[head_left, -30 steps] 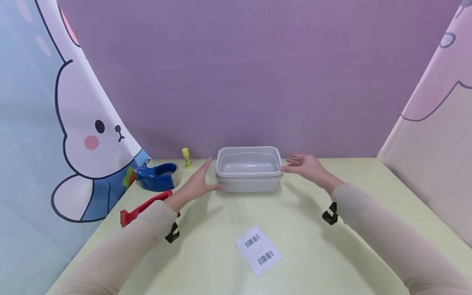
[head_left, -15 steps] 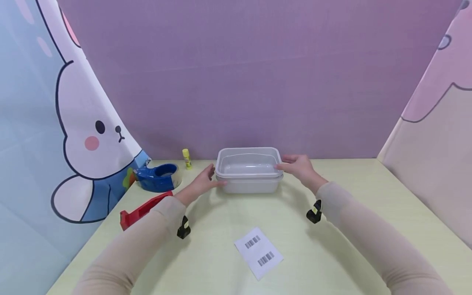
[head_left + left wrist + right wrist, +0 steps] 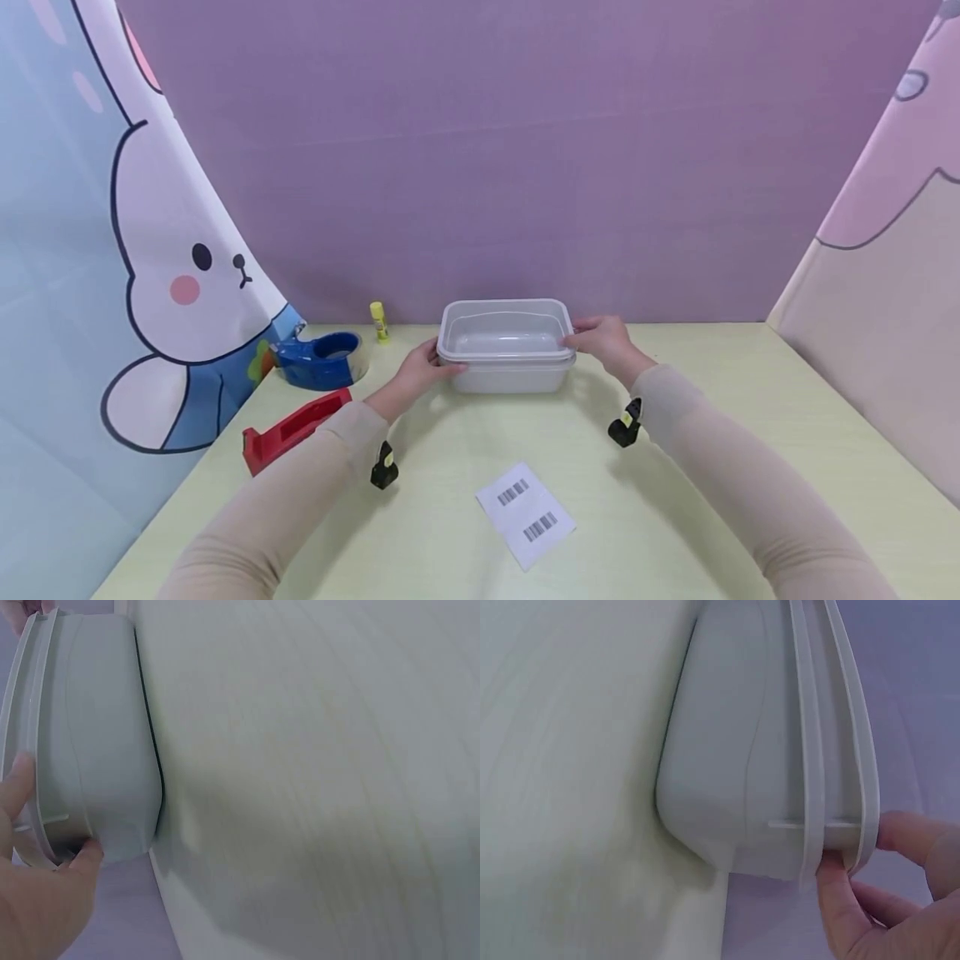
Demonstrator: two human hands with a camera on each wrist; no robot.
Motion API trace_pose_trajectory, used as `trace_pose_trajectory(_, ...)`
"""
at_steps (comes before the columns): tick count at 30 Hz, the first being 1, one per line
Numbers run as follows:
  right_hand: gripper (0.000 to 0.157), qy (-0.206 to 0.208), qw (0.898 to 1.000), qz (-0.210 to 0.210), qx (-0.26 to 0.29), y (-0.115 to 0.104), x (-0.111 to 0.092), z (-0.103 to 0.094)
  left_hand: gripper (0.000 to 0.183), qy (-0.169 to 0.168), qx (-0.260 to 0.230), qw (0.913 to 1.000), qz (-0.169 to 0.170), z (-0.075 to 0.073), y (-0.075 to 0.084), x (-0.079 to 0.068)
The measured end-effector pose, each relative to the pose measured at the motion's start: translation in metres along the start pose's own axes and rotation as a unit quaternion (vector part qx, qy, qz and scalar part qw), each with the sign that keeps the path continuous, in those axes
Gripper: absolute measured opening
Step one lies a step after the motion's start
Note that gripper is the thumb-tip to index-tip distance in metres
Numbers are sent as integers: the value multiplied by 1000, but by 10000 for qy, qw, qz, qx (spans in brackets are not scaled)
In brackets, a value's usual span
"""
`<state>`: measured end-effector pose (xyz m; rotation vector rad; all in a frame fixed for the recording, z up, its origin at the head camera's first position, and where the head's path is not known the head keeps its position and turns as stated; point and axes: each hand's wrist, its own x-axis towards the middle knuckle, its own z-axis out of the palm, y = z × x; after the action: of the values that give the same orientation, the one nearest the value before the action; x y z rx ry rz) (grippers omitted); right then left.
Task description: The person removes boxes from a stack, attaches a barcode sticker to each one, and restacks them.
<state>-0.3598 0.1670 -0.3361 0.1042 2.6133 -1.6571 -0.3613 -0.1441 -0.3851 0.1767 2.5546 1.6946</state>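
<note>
A translucent white plastic container (image 3: 510, 379) stands against the back edge of the table, its top facing up. Two rims, one above the other, show in both wrist views, as of two nested boxes. At its left end my left hand (image 3: 416, 372) grips the rim, the thumb at the front. My right hand (image 3: 609, 342) pinches the opposite end, with the thumb over the upper rim and fingers in the gap below it in the right wrist view. The container's base still rests on the table.
A white paper with two barcodes (image 3: 526, 515) lies in front of the container. To the left are a blue tape dispenser (image 3: 311, 367), a yellow glue stick (image 3: 379, 323) and a red plastic object (image 3: 292, 429), partly behind the left sleeve. A purple cloth (image 3: 510, 167) hangs behind.
Both hands have moved inward from beside the container and taken hold of its rim ends. The container and the paper have stayed in place.
</note>
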Motion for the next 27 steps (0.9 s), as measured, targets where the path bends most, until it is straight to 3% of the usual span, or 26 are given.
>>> trace_pose_trajectory(7,44,262,9988,248,344,-8,0,7,82,245,-33,9996,-110,2,1,1)
trace_pose_trajectory(17,38,1003,9917,208,780,-9,-2,16,80,216,-103,9994,-255,2,6,-1)
trace_pose_trajectory(27,37,1067,9896,249,933,-20,-2,12,83,93,-115,9995,-273,-2,9,-3)
